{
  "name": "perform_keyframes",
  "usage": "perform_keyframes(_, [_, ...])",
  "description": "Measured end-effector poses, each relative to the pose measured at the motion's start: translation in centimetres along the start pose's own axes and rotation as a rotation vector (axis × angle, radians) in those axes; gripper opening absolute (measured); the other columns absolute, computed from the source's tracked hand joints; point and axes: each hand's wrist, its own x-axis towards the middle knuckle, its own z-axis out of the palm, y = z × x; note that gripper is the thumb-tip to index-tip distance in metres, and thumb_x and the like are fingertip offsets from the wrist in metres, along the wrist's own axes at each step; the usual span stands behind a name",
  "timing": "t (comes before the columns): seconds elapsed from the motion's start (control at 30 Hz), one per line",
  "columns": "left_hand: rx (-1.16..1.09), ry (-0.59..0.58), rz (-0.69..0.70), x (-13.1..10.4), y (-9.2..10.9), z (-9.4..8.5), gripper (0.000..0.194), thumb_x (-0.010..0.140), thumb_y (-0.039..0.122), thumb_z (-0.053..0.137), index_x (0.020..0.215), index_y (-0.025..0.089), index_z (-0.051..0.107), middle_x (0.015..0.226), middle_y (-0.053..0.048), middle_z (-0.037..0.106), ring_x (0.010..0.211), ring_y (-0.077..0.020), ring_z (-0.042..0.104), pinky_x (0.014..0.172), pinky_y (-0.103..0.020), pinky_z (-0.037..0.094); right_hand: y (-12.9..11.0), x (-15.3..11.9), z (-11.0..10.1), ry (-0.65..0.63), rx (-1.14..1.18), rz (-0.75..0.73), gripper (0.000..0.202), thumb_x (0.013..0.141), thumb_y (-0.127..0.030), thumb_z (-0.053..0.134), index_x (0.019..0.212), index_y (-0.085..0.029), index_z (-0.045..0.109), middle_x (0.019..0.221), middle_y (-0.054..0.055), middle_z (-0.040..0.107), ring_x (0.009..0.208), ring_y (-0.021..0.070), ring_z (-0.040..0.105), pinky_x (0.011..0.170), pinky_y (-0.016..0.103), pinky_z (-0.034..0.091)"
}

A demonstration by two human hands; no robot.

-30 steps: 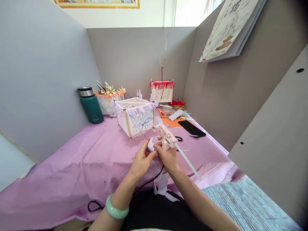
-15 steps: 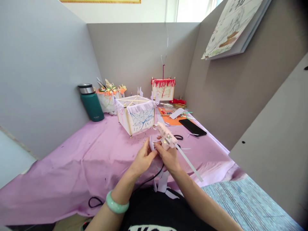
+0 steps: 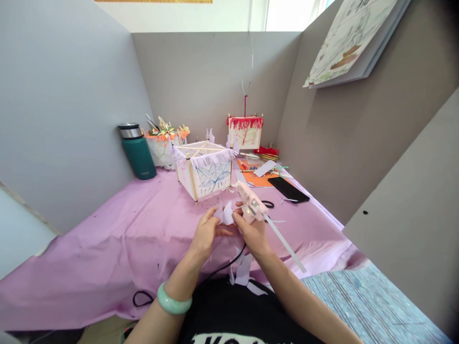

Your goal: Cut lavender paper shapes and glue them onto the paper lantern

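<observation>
Left hand (image 3: 205, 234), centre frame, pinches a small white paper cutout (image 3: 225, 213) w/ fingertips, fingers curled. Right hand (image 3: 253, 234) just beside it is wrapped round a white glue gun (image 3: 250, 205), glue stick (image 3: 285, 242) trailing toward lower right; thumb touches the cutout too. Tabletop (image 3: 118, 248) has a purple cloth. Behind the hands: paper lantern (image 3: 204, 170); green flask (image 3: 138, 152) at left; black phone (image 3: 288, 189) at right. Grey partition walls (image 3: 71, 95) on 3 sides.
</observation>
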Motion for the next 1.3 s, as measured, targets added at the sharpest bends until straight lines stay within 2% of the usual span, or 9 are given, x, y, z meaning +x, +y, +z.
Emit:
perform_keyframes(0.1, [0.061,0.062,-0.017,0.0,0.3,0.1,0.032,0.069,0.025,0.062,0.098,0.014,0.056,0.084,-0.007,0.067,0.064,-0.0197,0.065,0.054,-0.031,0.053,0.0,0.0,0.0,0.001,0.0,-0.02,0.028,0.074,-0.032,0.059,0.099,-0.021,0.052,0.068,-0.005,0.054,0.059,0.0132,0.055,0.062,0.027,0.048])
perform_keyframes(0.33, [0.243,0.023,0.001,-0.6,1.6,-0.9,0.028,0.061,0.031,0.075,0.078,0.013,0.062,0.071,-0.003,0.066,0.058,-0.0155,0.063,0.052,-0.024,0.049,0.1,-0.1,-0.2,0.055,-0.032,-0.058,0.029,0.074,-0.031,0.059,0.1,-0.021,0.052,0.067,-0.005,0.053,0.056,0.0111,0.051,0.059,0.026,0.044])
perform_keyframes(0.43, [0.347,0.041,0.048,-0.5,1.7,-1.4,0.026,0.061,0.032,0.075,0.072,0.013,0.062,0.057,0.002,0.059,0.038,-0.0069,0.048,0.039,-0.018,0.035,0.0,-0.1,-0.3,0.048,-0.042,-0.069,0.028,0.074,-0.031,0.06,0.099,-0.021,0.052,0.065,-0.006,0.052,0.055,0.011,0.05,0.057,0.025,0.044])
perform_keyframes(0.53, [0.397,0.048,0.081,-0.3,1.6,-1.6,0.023,0.062,0.031,0.074,0.07,0.014,0.061,0.05,0.004,0.054,0.033,-0.0047,0.039,0.036,-0.018,0.028,-0.1,0.0,-0.3,0.037,-0.053,-0.054,0.028,0.074,-0.032,0.06,0.098,-0.021,0.052,0.064,-0.005,0.052,0.054,0.0113,0.05,0.056,0.025,0.043])
perform_keyframes(0.67, [0.402,0.05,0.241,-0.7,2.0,-1.7,0.014,0.066,0.024,0.071,0.074,0.016,0.064,0.068,-0.002,0.065,0.059,-0.0134,0.06,0.057,-0.023,0.047,-0.7,-0.5,-0.8,-0.02,-0.006,0.029,0.03,0.074,-0.037,0.062,0.097,-0.02,0.053,0.062,-0.004,0.053,0.051,0.0113,0.049,0.052,0.024,0.041])
perform_keyframes(0.8, [0.498,-0.017,0.536,-1.7,3.1,-2.0,0.008,0.07,0.014,0.063,0.076,0.018,0.064,0.094,-0.007,0.068,0.093,-0.0212,0.062,0.082,-0.03,0.048,-2.3,-2.3,-2.3,-0.208,0.081,0.103,0.029,0.079,-0.043,0.059,0.095,-0.019,0.054,0.069,0.0,0.059,0.052,0.011,0.05,0.053,0.025,0.042])
perform_keyframes(1.0, [0.462,0.037,0.698,-2.9,3.8,-2.1,0.024,0.069,0.005,0.058,0.088,0.021,0.058,0.093,-0.006,0.069,0.095,-0.0215,0.063,0.087,-0.035,0.047,-4.7,-5.5,-4.3,-0.464,-0.006,0.219,0.033,0.081,-0.048,0.058,0.095,-0.018,0.06,0.073,0.003,0.061,0.056,0.0122,0.052,0.057,0.027,0.043])
perform_keyframes(1.17, [0.503,0.036,0.808,-3.0,3.8,-2.2,0.03,0.072,0.002,0.057,0.096,0.02,0.056,0.095,-0.006,0.069,0.095,-0.0211,0.064,0.086,-0.035,0.05,-4.8,-6.2,-4.2,-0.448,-0.108,0.26,0.036,0.08,-0.052,0.058,0.09,-0.017,0.062,0.069,0.004,0.061,0.056,0.0129,0.053,0.055,0.026,0.043])
perform_keyframes(1.3, [0.555,-0.031,0.952,-2.6,3.7,-2.8,0.039,0.073,-0.002,0.054,0.106,0.019,0.054,0.099,-0.006,0.067,0.097,-0.0204,0.064,0.085,-0.036,0.052,-4.9,-6.0,-3.9,-0.443,-0.137,0.264,0.041,0.08,-0.055,0.057,0.087,-0.015,0.06,0.066,0.003,0.059,0.055,0.0122,0.053,0.055,0.026,0.043])
